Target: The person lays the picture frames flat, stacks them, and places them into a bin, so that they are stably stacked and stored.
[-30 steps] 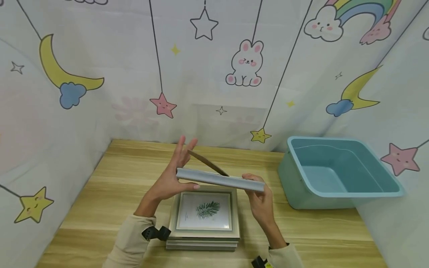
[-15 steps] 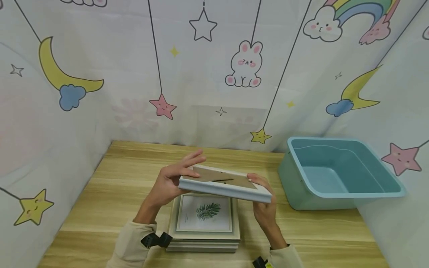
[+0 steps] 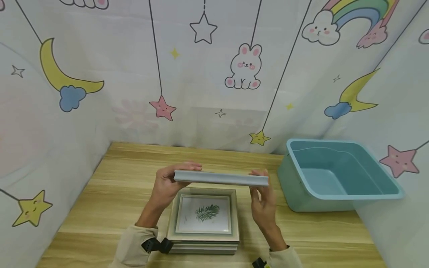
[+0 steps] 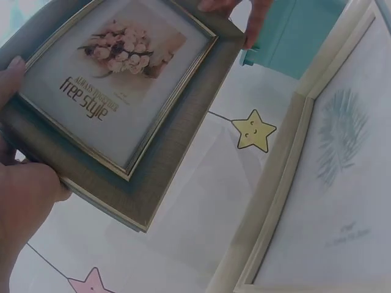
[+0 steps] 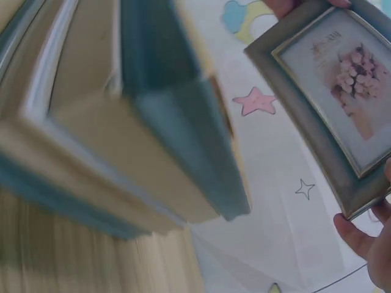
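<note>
A picture frame (image 3: pixel 221 178) is held nearly level between both hands, its pale long edge toward the head camera. In the left wrist view its front shows a rose bouquet print (image 4: pixel 125 49) with "free style" lettering. My left hand (image 3: pixel 165 186) grips the left end, fingers over the top and thumb beneath. At the other end my right hand (image 3: pixel 264 208) holds the frame, slightly blurred. Below lies a stack of picture frames (image 3: pixel 203 237), the top one bearing a green leaf print (image 3: pixel 207 213). The back of the held frame is hidden now.
A blue-green plastic tub (image 3: pixel 291 182) stands at the table's right side. Wood-patterned tabletop (image 3: pixel 110 193) extends around the stack. A white cloth with cartoon drawings (image 3: pixel 134 74) hangs behind and at both sides.
The raised brown stand on the frame's back has been folded down by my left hand. The frame then tipped toward me and back to nearly level, hiding its back.
</note>
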Demonstrator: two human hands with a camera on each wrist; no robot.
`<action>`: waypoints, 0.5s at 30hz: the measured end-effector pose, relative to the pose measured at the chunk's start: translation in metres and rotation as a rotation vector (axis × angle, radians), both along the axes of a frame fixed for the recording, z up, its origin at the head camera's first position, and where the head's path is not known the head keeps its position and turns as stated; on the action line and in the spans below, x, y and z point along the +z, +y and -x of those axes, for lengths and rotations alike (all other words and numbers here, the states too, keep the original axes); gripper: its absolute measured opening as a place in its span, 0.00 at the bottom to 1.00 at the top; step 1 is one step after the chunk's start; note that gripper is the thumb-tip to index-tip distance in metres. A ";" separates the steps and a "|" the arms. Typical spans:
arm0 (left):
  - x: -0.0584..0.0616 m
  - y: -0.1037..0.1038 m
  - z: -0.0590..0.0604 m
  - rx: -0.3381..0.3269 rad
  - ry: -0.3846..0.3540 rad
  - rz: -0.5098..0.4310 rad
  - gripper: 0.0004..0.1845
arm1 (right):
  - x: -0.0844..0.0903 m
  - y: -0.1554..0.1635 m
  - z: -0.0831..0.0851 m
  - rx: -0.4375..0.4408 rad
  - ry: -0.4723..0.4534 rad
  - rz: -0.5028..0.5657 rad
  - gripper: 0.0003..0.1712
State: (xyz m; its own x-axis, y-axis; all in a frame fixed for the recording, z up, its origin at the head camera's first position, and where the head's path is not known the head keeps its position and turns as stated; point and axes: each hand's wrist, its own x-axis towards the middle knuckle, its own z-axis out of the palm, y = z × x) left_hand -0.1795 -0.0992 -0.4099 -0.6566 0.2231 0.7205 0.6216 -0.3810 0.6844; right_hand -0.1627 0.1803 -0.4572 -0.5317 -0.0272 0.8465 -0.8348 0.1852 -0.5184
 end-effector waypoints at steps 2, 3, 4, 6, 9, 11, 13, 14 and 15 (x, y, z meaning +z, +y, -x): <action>-0.001 -0.001 -0.002 0.019 -0.081 -0.013 0.16 | 0.001 0.001 0.000 -0.088 0.031 -0.091 0.24; -0.001 -0.001 -0.003 0.028 -0.121 -0.011 0.16 | 0.001 0.001 -0.001 -0.132 0.055 -0.142 0.26; -0.001 -0.001 -0.004 0.039 -0.151 -0.006 0.16 | 0.001 0.002 -0.001 -0.159 0.068 -0.182 0.28; -0.001 -0.001 -0.005 0.068 -0.198 0.006 0.16 | 0.001 0.004 -0.001 -0.187 0.077 -0.236 0.31; -0.002 0.001 -0.006 0.154 -0.261 0.016 0.19 | 0.002 0.007 0.000 -0.191 0.060 -0.276 0.38; -0.002 0.006 -0.006 0.228 -0.312 -0.009 0.21 | 0.002 0.008 -0.001 -0.185 0.002 -0.278 0.44; -0.002 0.012 -0.005 0.314 -0.382 -0.055 0.23 | 0.002 0.009 -0.002 -0.172 -0.069 -0.275 0.50; -0.002 0.016 -0.005 0.359 -0.408 -0.085 0.22 | 0.002 0.009 -0.004 -0.158 -0.124 -0.265 0.53; -0.001 0.019 -0.004 0.413 -0.425 -0.104 0.20 | 0.002 0.009 -0.006 -0.141 -0.183 -0.252 0.53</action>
